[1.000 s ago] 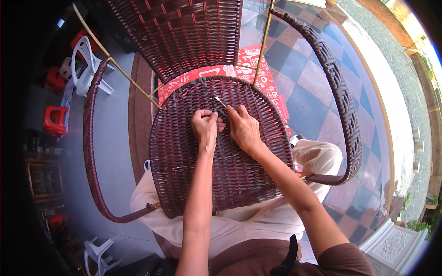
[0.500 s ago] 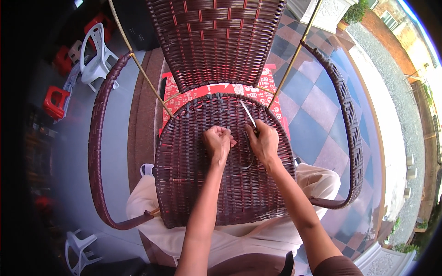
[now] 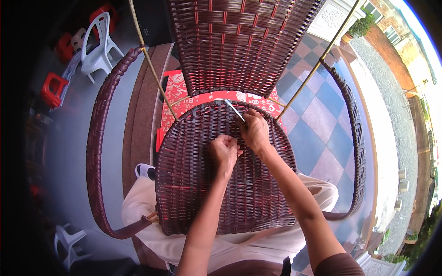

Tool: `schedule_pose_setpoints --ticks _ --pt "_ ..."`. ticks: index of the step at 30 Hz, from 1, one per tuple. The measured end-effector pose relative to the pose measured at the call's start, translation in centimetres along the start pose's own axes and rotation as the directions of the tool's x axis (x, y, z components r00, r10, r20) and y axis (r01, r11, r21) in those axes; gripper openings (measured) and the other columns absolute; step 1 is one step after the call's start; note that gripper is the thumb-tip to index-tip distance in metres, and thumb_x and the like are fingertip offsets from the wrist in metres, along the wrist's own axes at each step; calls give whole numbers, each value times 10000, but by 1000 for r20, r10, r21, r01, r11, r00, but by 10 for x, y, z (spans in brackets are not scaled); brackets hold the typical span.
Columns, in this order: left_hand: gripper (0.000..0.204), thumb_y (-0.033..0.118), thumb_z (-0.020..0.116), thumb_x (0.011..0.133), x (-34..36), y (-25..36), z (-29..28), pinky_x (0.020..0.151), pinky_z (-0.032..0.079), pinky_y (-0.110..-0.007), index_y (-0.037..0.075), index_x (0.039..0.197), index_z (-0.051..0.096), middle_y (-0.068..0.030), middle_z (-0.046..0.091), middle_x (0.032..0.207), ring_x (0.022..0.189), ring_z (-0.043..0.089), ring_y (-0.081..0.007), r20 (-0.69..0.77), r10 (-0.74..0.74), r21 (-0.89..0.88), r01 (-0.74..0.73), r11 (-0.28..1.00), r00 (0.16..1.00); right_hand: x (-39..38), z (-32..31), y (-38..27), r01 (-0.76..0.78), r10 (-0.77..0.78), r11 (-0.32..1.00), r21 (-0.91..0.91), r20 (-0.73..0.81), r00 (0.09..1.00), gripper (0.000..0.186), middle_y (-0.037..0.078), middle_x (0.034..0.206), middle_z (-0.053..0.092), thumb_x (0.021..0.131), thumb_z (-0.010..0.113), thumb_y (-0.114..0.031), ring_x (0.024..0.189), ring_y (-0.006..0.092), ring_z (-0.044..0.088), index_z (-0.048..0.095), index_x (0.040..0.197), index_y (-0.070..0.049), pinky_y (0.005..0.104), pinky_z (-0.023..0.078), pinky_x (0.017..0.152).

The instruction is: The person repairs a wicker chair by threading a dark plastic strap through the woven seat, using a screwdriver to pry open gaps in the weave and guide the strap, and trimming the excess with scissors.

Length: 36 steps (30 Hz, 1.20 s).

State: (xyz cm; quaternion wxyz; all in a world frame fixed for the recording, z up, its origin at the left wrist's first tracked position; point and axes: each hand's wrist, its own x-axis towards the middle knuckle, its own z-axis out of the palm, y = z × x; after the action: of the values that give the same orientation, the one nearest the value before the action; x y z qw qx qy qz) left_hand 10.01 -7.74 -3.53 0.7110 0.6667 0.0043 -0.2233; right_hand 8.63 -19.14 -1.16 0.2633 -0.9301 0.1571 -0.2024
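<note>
A dark brown woven chair seat rests over my lap, its tall woven back rising beyond it. My right hand is closed on a thin tool with a pale metal blade and a darker handle, angled toward the seat's back edge. Below and left of it, my left hand pinches at the middle of the weave; what is between its fingertips is too small to make out. Curved wrapped armrests flank the seat on metal rods.
Red patterned mat lies behind the seat, beside a stone step. At left are white plastic chairs and red stools. Checkered tiles stretch right toward gravel, with a potted plant at upper right.
My right hand has moved up the seat toward its back edge with the tool. My left hand stays pinched at the weave's middle. The whole view has shifted, showing more chair back.
</note>
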Motion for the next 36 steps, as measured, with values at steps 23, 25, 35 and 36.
schedule_pose_setpoints --ticks 23,25,35,36 --pt "80 112 519 884 -97 44 -62 905 406 -310 49 909 562 -46 613 866 871 571 -133 349 21 -315 96 944 937 9 -3 -5 147 -99 971 186 -245 964 60 215 776 509 804 489 19 690 411 515 440 838 12 461 407 567" --pt "86 117 505 892 -96 53 -52 929 385 -325 47 897 556 -62 617 896 900 567 -142 330 76 -252 11 968 941 9 -3 -6 136 -70 966 220 -284 956 53 205 737 535 812 501 11 662 384 546 453 833 15 433 423 555" --pt "155 153 487 907 -73 42 -38 735 438 -267 29 834 544 -66 597 757 652 569 -124 335 109 -157 -58 986 936 26 -13 -17 57 64 872 486 -230 971 44 76 648 548 865 483 -1 538 142 608 462 828 9 254 457 475" --pt "160 156 489 906 -71 39 -37 706 434 -254 25 835 550 -60 591 757 630 558 -114 312 66 -131 -26 991 948 26 -16 -18 205 -83 919 336 -342 936 40 81 639 542 863 483 5 540 142 606 463 828 9 257 457 478"
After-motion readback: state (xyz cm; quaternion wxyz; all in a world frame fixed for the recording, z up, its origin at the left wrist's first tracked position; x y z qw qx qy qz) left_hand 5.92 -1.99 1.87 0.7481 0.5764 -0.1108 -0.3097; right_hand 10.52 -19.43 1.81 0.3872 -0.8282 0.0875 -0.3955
